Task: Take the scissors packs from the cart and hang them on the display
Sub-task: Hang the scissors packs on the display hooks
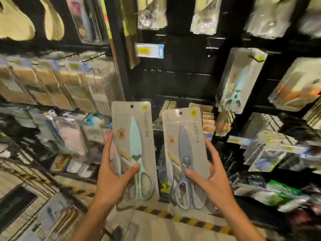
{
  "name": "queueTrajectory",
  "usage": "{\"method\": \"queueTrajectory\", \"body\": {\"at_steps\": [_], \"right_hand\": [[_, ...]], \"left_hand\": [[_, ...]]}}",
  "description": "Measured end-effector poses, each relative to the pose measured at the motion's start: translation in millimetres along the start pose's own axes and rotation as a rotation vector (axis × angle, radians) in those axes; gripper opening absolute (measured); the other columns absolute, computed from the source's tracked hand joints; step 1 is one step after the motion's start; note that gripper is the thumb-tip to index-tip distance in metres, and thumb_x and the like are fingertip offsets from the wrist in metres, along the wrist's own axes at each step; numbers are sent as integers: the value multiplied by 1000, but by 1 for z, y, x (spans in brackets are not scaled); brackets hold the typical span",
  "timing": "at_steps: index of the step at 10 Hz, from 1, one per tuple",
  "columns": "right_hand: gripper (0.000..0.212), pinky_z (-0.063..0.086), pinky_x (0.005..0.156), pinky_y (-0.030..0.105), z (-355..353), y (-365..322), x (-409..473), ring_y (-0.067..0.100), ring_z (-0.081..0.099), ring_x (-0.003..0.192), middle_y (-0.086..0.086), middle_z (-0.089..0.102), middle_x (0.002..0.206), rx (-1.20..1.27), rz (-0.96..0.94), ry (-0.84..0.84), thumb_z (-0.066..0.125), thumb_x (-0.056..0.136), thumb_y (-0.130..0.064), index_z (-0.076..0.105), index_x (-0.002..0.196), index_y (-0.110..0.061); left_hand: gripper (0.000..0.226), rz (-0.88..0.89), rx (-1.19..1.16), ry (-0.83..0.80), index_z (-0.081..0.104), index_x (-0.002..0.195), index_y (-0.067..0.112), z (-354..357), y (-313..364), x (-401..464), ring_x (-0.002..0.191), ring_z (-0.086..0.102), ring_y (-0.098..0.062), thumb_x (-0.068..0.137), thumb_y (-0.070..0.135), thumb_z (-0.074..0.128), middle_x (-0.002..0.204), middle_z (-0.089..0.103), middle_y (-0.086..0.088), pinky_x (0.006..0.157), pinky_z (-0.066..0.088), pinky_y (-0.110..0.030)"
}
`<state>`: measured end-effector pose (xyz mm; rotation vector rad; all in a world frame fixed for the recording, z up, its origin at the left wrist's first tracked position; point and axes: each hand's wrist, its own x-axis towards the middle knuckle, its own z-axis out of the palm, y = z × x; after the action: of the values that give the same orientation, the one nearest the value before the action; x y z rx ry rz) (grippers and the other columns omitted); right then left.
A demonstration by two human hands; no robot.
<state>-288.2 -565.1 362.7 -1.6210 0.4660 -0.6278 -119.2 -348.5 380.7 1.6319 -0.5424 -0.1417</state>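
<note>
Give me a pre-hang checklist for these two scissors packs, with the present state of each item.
1. Left hand grips the mint scissors pack: ok.
2. Right hand grips the grey scissors pack: ok.
3. Both packs upright, hang holes on top: ok.
4. Holes unblocked by fingers: ok.
5. Matching mint packs already hang upper right: ok.
6. Free hook for the grey pack: cannot tell, display is blurred.

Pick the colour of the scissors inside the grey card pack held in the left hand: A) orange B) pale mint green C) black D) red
B: the left hand grips a grey card pack whose scissors have a pale mint green blade cover and handles, while the right hand holds a similar pack with grey scissors.
</note>
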Motion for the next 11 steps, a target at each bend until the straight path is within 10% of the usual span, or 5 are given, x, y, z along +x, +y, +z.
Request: {"method": "queueTrajectory", "body": {"at_steps": [2, 3, 5, 9, 11], "right_hand": [[98, 55, 102, 49, -28, -38, -27, 8, 64, 122, -24, 57, 142, -77, -91, 187, 82, 82, -14, 26, 153, -50], [96, 56, 101, 43, -41, -47, -35, 5, 62, 124, -20, 51, 149, -98, -121, 236, 82, 83, -13, 27, 152, -51], [95, 58, 89, 23, -71, -65, -32, -2, 64, 116, -39, 55, 133, -115, -183, 275, 80, 83, -8, 26, 154, -43], [93, 55, 89, 15, -163, -78, 43, -7, 59, 121, -44, 48, 136, -56, -297, 240, 79, 85, -11, 25, 154, -44], [92, 55, 97, 23, -203, -53, 76, -2, 58, 126, -36, 42, 148, -32, -269, 205, 80, 85, -17, 27, 152, -50]], "left_hand": [[105, 84, -72, -117, 25, 157, 47, 34, 33, 9, 115, 27, 43, 80, 7, 84, 125, 26, 70, 110, 31, -16], [106, 139, -70, -138, 27, 157, 49, 45, 39, 9, 134, 36, 24, 79, 6, 85, 150, 31, 47, 103, 37, -3], [109, 187, -131, -199, 28, 156, 51, 72, 58, 11, 145, 41, -1, 76, 9, 87, 159, 34, 32, 118, 40, -40], [108, 260, -93, -141, 27, 147, 68, 169, 111, 45, 134, 57, -29, 71, 23, 88, 152, 53, 7, 109, 48, -59], [107, 253, -96, -95, 28, 148, 66, 220, 115, 62, 138, 49, -3, 67, 28, 87, 151, 43, 33, 117, 40, -47]]}}
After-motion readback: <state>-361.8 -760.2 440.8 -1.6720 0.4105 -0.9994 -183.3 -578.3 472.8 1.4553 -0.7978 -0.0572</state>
